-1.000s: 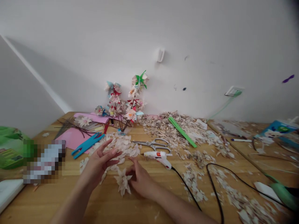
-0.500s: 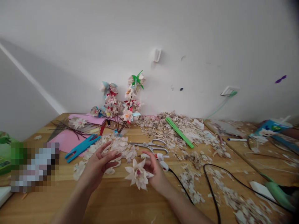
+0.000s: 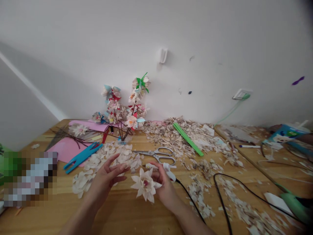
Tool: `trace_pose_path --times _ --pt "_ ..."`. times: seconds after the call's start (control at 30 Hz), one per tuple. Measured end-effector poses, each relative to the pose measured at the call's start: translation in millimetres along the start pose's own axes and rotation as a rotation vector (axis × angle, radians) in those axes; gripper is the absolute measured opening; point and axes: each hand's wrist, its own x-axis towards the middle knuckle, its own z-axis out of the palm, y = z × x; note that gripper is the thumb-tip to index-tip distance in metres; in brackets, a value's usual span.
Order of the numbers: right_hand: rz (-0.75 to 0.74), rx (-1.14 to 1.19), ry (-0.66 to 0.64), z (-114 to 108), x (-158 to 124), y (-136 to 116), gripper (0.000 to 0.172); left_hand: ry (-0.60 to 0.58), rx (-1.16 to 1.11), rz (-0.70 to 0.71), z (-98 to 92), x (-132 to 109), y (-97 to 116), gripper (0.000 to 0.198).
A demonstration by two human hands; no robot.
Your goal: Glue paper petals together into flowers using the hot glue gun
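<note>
- We see the right hand (image 3: 164,187) closed on a cream paper flower (image 3: 145,184) with pointed petals and a pink centre, pinching it from behind so that it faces us, lifted just above the pale wooden table (image 3: 122,215)
- The left hand (image 3: 105,178) is open and holds nothing, fingers spread, just beside the flower without touching it; the two hands are apart
- Behind the left hand we find a loose heap of cream paper petals (image 3: 107,156) on the table
- A white glue gun (image 3: 168,170) lies just behind the right hand, partly hidden by it, its black cord (image 3: 190,199) trailing toward us
- Silver metal scissors (image 3: 158,154) lie beyond the gun, blades together
- Further back we see a bunch of paper flowers on dark stems (image 3: 123,109) standing by the white wall (image 3: 195,39), flat green paper strips (image 3: 187,139) on cut scraps to its right, and a pink paper sheet (image 3: 64,148) beside a blue plastic piece (image 3: 81,156) to its left
</note>
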Motion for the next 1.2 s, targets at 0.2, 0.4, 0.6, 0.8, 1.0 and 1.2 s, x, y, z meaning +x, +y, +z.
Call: trace_pose_path --times 0.2,0.4,0.6,0.8,1.0,1.2 --pt "-0.041 -0.11 0.009 -4.4 -2.2 7.6 0.064 -0.014 0.008 0.002 -1.7 -0.2 -0.9 0.07" --pt "-0.047 -0.317 -0.024 -6.9 -7.8 -7.5 0.052 -0.017 0.001 0.02 -0.2 -3.5 3.4 0.077" --pt "-0.088 -0.555 0.042 -5.7 -10.7 -18.2 0.038 0.001 -0.036 0.07 -2.2 -9.3 21.2 0.071" --pt "-0.013 -0.404 0.005 -10.1 -11.7 -26.9 0.031 0.035 -0.061 0.071 -3.0 -8.0 26.5 0.069" --pt "0.129 0.014 -0.086 -12.9 -7.5 -21.9 0.03 -0.025 -0.002 0.091 2.5 -8.0 27.2 0.076" --pt "0.126 -0.06 -0.015 -3.3 -8.1 -17.7 0.043 -0.12 0.017 0.011 20.2 -18.1 30.7 0.076"
